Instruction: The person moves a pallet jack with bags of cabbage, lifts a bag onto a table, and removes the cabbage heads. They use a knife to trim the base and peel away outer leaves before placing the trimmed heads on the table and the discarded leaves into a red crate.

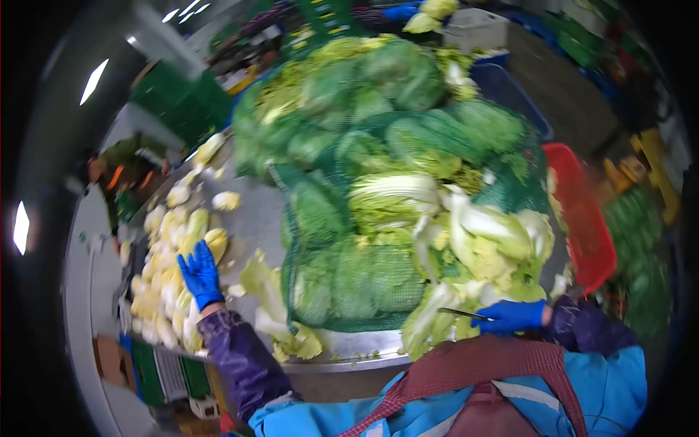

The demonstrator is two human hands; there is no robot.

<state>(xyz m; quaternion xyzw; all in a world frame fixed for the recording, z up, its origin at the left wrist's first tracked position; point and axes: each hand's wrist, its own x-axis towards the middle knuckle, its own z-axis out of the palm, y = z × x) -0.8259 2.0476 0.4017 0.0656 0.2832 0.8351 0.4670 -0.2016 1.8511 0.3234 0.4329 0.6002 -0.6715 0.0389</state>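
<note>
Left grip (200,275): blue glove, fingers spread, nothing held. It's over the edge of the pile of pale cabbage hearts (171,306) on your left side of the worktop (255,218); can't tell if you're touching one. Right grip (513,317): closed on the knife (457,313), blade pointing left, near the loose outer leaves (495,266) at the front edge.

Handling, my read: hearts look compact, firm, fairly light, maybe slick if wet; take one around its thick middle, palm over the curve, no hard squeeze, since leaf edges likely bruise. The leafy cabbage (393,200) by the green net bag (357,288) looks heavier, its outer leaves floppy with brittle ribs; support the solid body, as a single leaf probably tears off. Knife: stiff, light, sharp; hold by the handle, fingers clear of the edge. Net's soft and may snag fingertips.
</note>
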